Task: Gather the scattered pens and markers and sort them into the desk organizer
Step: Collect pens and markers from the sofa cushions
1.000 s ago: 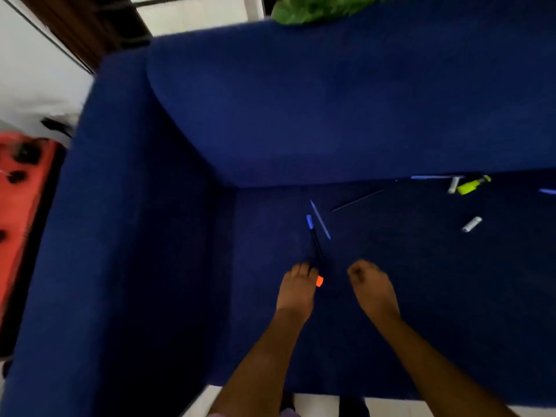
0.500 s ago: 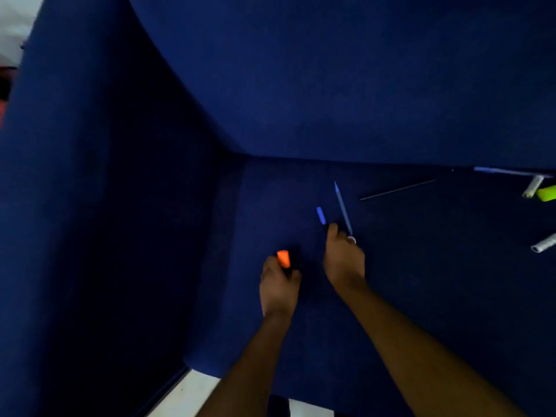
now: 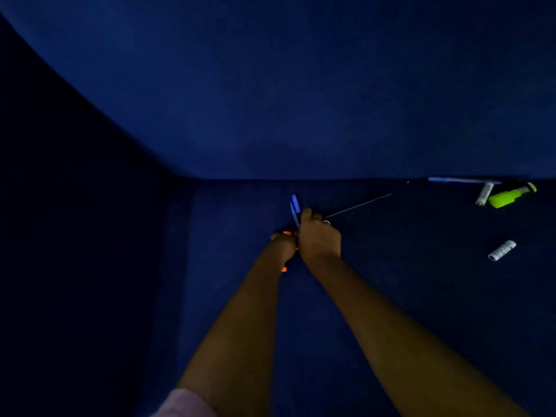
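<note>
Right hand [image 3: 319, 237] fingers curled round blue pens [image 3: 295, 207] | left hand [image 3: 283, 245] fingers gripping orange marker [image 3: 287, 234]

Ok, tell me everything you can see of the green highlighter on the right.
The green highlighter is a stubby, bright lime barrel, plastic by its look, with a dark band and a yellow-green tip at its right end. It lies flat on the blue sofa seat near the backrest, tilted slightly, beside a white marker. No hand touches it.

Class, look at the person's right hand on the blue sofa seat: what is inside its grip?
Blue pens stick out above the right hand, whose fingers curl round them. Their lower ends are covered by the hand, so their exact number cannot be told.
</note>
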Demonstrator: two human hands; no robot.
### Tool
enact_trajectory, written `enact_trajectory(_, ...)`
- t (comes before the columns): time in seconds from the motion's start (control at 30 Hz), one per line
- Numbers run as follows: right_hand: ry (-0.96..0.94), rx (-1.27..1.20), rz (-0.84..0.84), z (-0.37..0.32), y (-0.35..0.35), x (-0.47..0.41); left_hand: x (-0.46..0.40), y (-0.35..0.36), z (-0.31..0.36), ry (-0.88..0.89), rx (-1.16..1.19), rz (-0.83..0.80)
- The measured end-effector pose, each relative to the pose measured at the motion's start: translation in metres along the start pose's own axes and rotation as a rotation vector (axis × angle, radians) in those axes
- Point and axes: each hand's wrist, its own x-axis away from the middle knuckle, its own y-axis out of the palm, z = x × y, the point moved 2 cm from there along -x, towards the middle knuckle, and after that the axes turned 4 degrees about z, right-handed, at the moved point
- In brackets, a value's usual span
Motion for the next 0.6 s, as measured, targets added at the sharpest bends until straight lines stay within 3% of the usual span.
enact_trajectory(0.17, -0.028, 0.067, -0.05, 0.005, -0.002, -0.004, -0.005, 0.002, 0.009, -0.006, -0.263, -0.092)
enact_trajectory(0.27, -0.04, 0.043, -0.043, 0.022, -0.008, 0.007, -0.017, 0.007, 0.007, 0.007, -0.3, 0.001)
enact_trajectory(0.37, 0.006, -0.143, 0.165, 0.049, -0.03, 0.015, -0.03, 0.012, -0.001, -0.076, -0.225, 0.076)
enact_trajectory(0.4, 0.094, -0.254, 0.269, 0.061, -0.037, 0.015, -0.033, 0.013, -0.004, -0.099, -0.195, 0.092)
enact_trajectory(0.47, 0.443, -0.608, 0.358, 0.085, -0.044, 0.012, -0.047, 0.017, -0.008, -0.119, -0.16, 0.12)
enact_trajectory(0.53, 0.764, -0.997, 0.284, 0.097, -0.041, 0.004, -0.055, 0.018, -0.011, -0.116, -0.164, 0.123)
enact_trajectory(0.6, 0.835, -1.033, 0.184, 0.093, -0.034, -0.005, -0.053, 0.018, -0.011, -0.113, -0.164, 0.127)
